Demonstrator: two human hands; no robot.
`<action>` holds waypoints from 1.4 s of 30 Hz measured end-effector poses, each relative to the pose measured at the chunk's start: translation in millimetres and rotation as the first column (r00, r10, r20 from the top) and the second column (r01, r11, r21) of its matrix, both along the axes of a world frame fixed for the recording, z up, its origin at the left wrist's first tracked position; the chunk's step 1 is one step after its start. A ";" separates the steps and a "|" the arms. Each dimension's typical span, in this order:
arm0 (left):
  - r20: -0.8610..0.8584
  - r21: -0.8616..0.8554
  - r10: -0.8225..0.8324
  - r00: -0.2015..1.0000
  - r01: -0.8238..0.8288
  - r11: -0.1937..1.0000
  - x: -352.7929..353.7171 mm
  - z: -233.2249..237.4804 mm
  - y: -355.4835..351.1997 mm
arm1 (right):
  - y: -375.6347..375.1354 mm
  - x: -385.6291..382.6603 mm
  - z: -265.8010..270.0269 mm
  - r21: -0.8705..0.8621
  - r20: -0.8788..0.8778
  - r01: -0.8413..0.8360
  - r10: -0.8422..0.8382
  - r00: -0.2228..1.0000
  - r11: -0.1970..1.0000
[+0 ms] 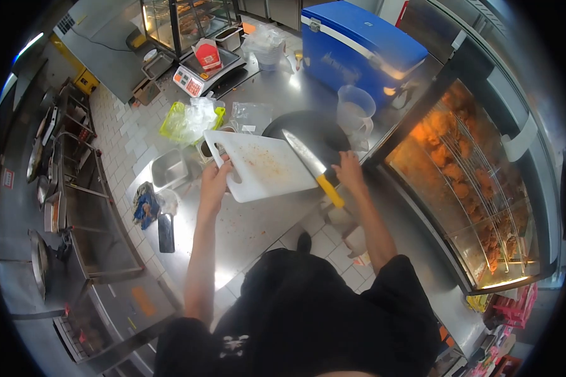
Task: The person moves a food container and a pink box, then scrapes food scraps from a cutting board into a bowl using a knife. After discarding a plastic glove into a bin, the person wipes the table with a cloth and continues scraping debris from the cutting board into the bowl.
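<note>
Head view of a stainless-steel desk (258, 220) in a kitchen; the white cutting board (264, 166) sits at the centre of the frame, between the two hands, with its far right corner overlapping a dark round pan (308, 125) and its surface flecked with orange crumbs; the left hand (215, 182) is closed on the board's near left edge, just below the handle slot, thumb on top; the right hand (349, 171) is curled at the board's right edge, touching or just beside the yellow handle of a knife (311, 164) (whether it grips the handle, the board, or both cannot be told); the knife lies slantwise across the board's right side, blade pointing away from the person and handle jutting past the near edge; beyond the pan stands a clear measuring jug (355, 110), and behind that a blue cooler box (358, 44); to the left of the board lie a green basket (182, 122) stuffed with clear plastic bags and a small steel container (170, 169); further back a weighing scale (198, 75) carries a red carton (207, 53); on the right a glass warming cabinet (465, 169) holds racks of fried pieces under orange light.
</note>
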State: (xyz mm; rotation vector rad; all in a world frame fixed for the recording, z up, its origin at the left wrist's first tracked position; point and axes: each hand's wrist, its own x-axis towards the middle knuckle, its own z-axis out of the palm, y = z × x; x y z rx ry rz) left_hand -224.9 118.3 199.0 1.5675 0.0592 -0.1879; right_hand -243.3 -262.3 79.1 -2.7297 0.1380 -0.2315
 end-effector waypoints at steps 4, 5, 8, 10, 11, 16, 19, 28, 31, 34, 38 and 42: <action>0.007 0.005 0.028 1.000 -0.028 1.000 -0.1 5.4 -5.2 | -32.2 0.1 23.1 -0.076 0.021 0.030 -0.029 0.999 0.997; 0.016 0.020 0.044 0.999 -0.044 0.999 0.6 7.2 -7.0 | -36.7 -2.5 21.5 -0.106 0.028 0.030 -0.027 0.999 0.994; 0.001 0.015 0.020 1.000 -0.020 1.000 -2.2 16.4 -10.4 | -36.8 -15.6 3.7 -0.201 -0.054 0.065 -0.077 0.996 0.977; 0.014 0.011 0.017 1.000 -0.017 1.000 -0.1 15.3 -10.6 | -30.5 -24.4 -1.8 -0.273 0.008 0.081 -0.082 0.997 0.958; 0.022 0.011 0.014 1.000 -0.014 1.000 -0.4 13.7 -10.5 | -25.9 -26.9 -2.7 -0.339 0.066 0.101 -0.083 0.994 0.935; 0.052 0.057 0.021 0.998 -0.024 0.998 7.4 -5.1 -4.0 | -18.0 -28.1 -1.4 -0.356 0.026 0.151 -0.152 0.988 0.922; 0.097 0.012 0.050 0.994 -0.052 0.999 9.9 -10.1 -5.8 | -25.5 -24.5 -8.1 -0.261 -0.026 0.209 -0.223 0.974 0.942; 0.056 0.052 0.040 0.998 -0.043 0.998 11.5 -13.5 3.0 | -18.8 -33.8 -17.8 -0.194 0.077 0.147 -0.135 0.988 0.970; 0.030 0.014 0.024 0.999 -0.025 1.000 14.4 -13.9 4.3 | -15.5 -36.4 -10.0 -0.165 -0.031 0.147 -0.155 0.988 0.975; -0.012 -0.014 0.012 1.000 -0.013 1.000 7.8 -0.3 -3.8 | -17.3 -38.3 -12.4 -0.150 -0.026 0.168 -0.173 0.985 0.974; 0.038 -0.050 0.016 0.999 -0.014 0.999 19.7 -14.7 2.0 | -23.3 -34.0 -21.4 0.029 0.045 0.149 -0.150 0.988 0.988; 0.043 0.005 0.022 0.999 -0.023 1.000 19.3 -8.7 2.7 | -33.0 -22.1 -41.0 0.293 0.060 0.150 -0.175 0.983 0.944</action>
